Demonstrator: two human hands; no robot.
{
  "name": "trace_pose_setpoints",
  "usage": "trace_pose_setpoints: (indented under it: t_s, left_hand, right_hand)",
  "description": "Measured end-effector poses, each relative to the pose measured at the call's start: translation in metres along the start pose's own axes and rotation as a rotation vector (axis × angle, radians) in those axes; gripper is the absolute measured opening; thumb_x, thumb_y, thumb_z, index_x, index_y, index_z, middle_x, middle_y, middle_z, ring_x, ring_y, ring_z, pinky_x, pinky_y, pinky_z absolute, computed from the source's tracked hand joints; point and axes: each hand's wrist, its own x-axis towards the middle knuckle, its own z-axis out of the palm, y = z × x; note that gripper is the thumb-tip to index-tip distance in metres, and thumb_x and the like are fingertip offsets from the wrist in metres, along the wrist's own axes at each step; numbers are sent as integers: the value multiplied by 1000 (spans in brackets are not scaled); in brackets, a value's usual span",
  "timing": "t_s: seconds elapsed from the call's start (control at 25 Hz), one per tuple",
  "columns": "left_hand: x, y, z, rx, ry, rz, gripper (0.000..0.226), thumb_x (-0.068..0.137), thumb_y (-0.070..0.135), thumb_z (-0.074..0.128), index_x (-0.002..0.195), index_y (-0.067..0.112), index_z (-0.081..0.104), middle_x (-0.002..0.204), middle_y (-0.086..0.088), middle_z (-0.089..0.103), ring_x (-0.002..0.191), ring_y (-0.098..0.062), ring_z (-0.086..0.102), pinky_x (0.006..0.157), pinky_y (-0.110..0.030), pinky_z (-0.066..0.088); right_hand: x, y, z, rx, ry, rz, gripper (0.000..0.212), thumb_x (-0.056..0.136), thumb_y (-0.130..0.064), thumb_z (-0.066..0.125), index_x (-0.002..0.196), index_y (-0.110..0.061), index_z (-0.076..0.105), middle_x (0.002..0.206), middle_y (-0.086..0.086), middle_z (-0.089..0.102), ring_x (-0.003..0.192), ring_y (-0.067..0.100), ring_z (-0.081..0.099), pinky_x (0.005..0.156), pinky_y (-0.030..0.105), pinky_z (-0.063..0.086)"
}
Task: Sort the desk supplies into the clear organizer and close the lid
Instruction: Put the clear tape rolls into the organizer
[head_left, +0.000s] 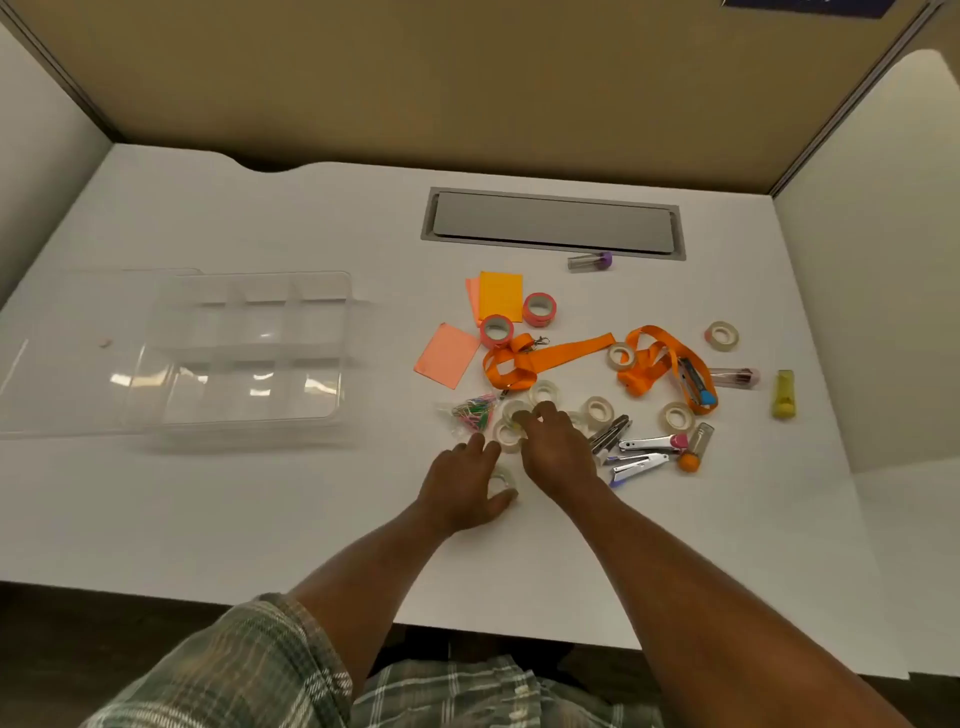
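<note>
The white desk (218, 514) carries the clear organizer (249, 358) at my left, lid open, its long axis running left-right. My left hand (467, 486) clamps 1 tape roll (503, 480); my right hand (558, 449) pinches another roll (515, 413).

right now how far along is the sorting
Barely started. Done: the organizer sits open, its compartments apparently empty. In hand: the left hand closes around one tape roll; the right hand reaches onto the rolls beside it. Left: lanyards, sticky notes, staplers, clips remain on the desk, then closing the lid.
</note>
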Motion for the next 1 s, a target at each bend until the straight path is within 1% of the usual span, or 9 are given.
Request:
trace_pose_setpoints:
  t_s: [0.08, 0.2, 0.32, 0.44, 0.64, 0.72, 0.84, 0.92, 1.0]
  left_hand:
    - [-2, 3, 2, 42, -67, 19, 72, 78, 66, 61, 126, 16, 45, 114, -8, 55, 91, -28, 60, 71, -36, 47]
    - [-1, 5, 1, 28, -53, 24, 67, 82, 54, 62, 132, 14, 42, 118, -8, 56, 96, -29, 60, 75, -38, 50]
    - [0, -1, 0, 19, -9, 48, 63, 82, 50, 57, 131, 14, 43, 110, -8, 60, 92, -29, 62, 72, -37, 49]
    - [-5, -6, -4, -46, 32, 9, 55, 77, 55, 52, 116, 17, 51, 94, -5, 62, 81, -27, 61, 63, -32, 44]
    - [-7, -12, -4, -253, 74, -143, 29, 86, 49, 53, 93, 21, 55, 84, 0, 57, 75, -22, 56, 58, -29, 37]
    - [-5, -12, -4, -308, 64, -206, 25, 91, 45, 51, 84, 21, 53, 81, 0, 52, 75, -22, 55, 59, -28, 32]
    - [1, -12, -6, -462, 55, -286, 33, 91, 40, 57, 71, 16, 48, 74, -3, 48, 69, -23, 49, 59, -30, 29]
    - [3, -12, -9, -605, 79, -353, 42, 90, 40, 63, 65, 10, 47, 67, -7, 49, 64, -21, 46, 58, -32, 30]
    - [3, -13, -16, -855, 47, -439, 48, 89, 41, 65, 66, 2, 52, 63, -10, 59, 57, -19, 56, 57, -36, 42]
  right_hand:
    - [3, -4, -2, 18, 9, 49, 31, 96, -14, 45, 124, -15, 57, 125, 12, 51, 109, 32, 58, 75, 41, 52]
    - [4, -9, 0, 45, -13, 114, 28, 95, -17, 49, 121, -12, 60, 124, 13, 51, 106, 31, 59, 76, 40, 53]
    - [5, -5, 4, 152, 13, 194, 27, 94, -21, 57, 118, -11, 64, 123, 15, 52, 106, 32, 59, 81, 39, 52]
    - [6, 2, 4, 291, 47, 250, 28, 92, -27, 63, 113, -9, 66, 118, 15, 57, 103, 31, 61, 82, 37, 51]
    - [9, 8, 2, 641, 221, 476, 29, 89, -29, 64, 103, -4, 68, 104, 16, 69, 96, 30, 65, 80, 34, 50]
    - [10, 6, -1, 882, 233, 611, 25, 90, -32, 57, 95, -10, 67, 97, 13, 72, 88, 28, 69, 81, 41, 57]
    - [9, 0, -11, 1380, 206, 783, 23, 90, -35, 51, 86, -17, 66, 95, 14, 73, 80, 24, 74, 76, 43, 63]
    - [10, -3, -15, 1470, 181, 810, 27, 93, -36, 54, 85, -14, 69, 89, 13, 74, 75, 25, 75, 73, 41, 63]
    - [10, -9, -19, 1476, 141, 793, 30, 96, -35, 56, 86, -11, 70, 85, 14, 76, 69, 26, 72, 69, 39, 60]
